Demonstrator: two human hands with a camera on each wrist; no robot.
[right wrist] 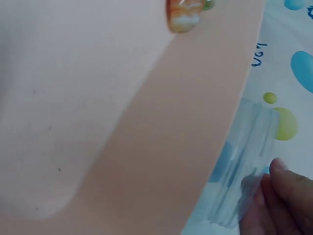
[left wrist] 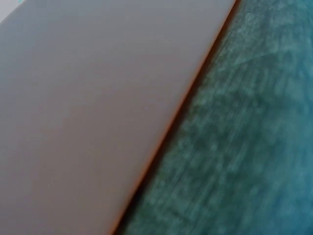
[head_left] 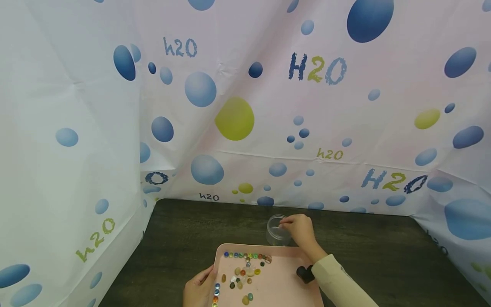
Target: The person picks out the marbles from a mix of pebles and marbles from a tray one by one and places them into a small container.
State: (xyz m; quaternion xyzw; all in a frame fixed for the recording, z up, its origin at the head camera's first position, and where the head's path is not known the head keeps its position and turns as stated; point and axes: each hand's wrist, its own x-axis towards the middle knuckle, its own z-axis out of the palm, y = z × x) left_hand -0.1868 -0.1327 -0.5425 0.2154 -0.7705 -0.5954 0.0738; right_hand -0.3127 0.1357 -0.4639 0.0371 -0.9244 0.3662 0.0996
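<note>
My left hand (head_left: 198, 288) grips the left edge of a pink tray (head_left: 285, 268), thumb at the rim. Small marbles (head_left: 241, 255) form a row along the tray's far side, and more marbles (head_left: 216, 292) line its left side. Loose polished stones (head_left: 239, 279) lie between them. My right hand (head_left: 301, 229) reaches past the far right corner to a clear plastic jar (head_left: 277, 238), its fingertips drawn together at the mouth. In the right wrist view, thumb and fingers (right wrist: 288, 188) overlap the jar's rim. Whether they pinch anything is hidden.
The jar stands on a dark wooden table (head_left: 184, 238) just behind the tray. A black object (head_left: 305, 274) shows beside the right sleeve (head_left: 337, 279), over the tray. A white sheet with printed bubbles (head_left: 268, 106) hangs behind and at the sides.
</note>
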